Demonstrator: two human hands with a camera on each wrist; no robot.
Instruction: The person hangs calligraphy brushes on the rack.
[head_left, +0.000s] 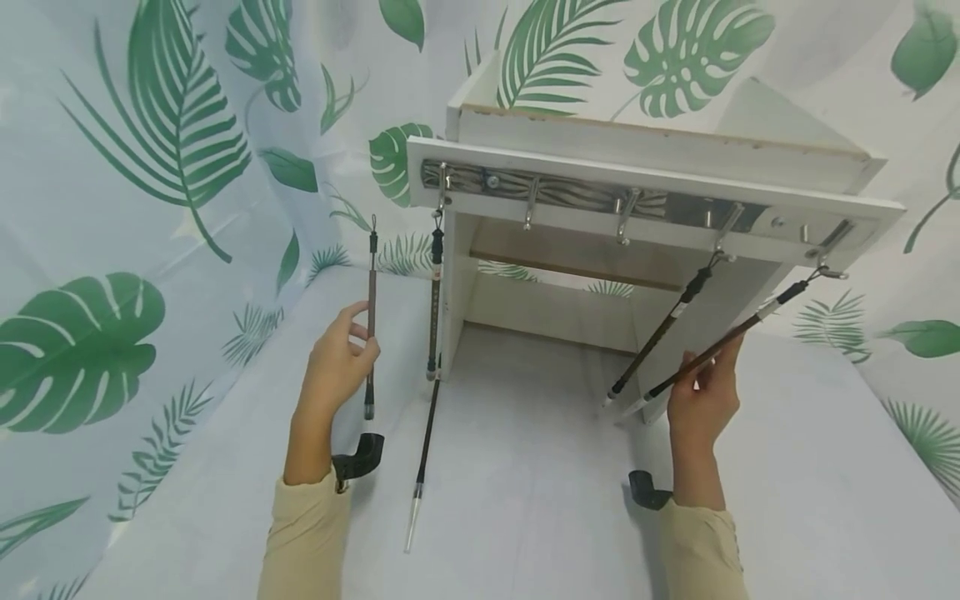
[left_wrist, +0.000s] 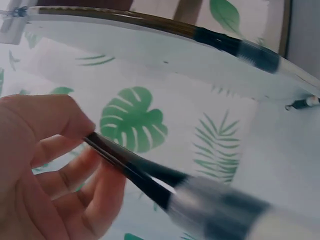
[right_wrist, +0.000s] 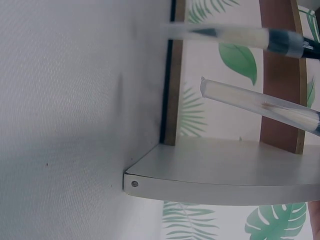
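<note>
My left hand (head_left: 339, 358) pinches a writing brush (head_left: 372, 292) upright left of a white rack, thumb against fingers. The brush has a cord loop on top. In the left wrist view, its dark shaft (left_wrist: 117, 157) leads to a blurred ferrule and pale tip. On the right, my right hand (head_left: 703, 400) holds the lower handle of another brush (head_left: 738, 332), whose loop is on the end hook (head_left: 832, 242). Another brush (head_left: 663, 329) hangs beside it. The right wrist view shows two brush tips, one in a clear cap (right_wrist: 235, 95); the right hand is outside that view.
The white rack (head_left: 660, 187) carries a row of metal hooks. From its left hook hangs a brush (head_left: 435, 304). A capped brush (head_left: 426, 450) lies on the white surface (head_left: 517, 483) between the arms. Leaf-patterned cloth (head_left: 202, 292) surrounds the rack.
</note>
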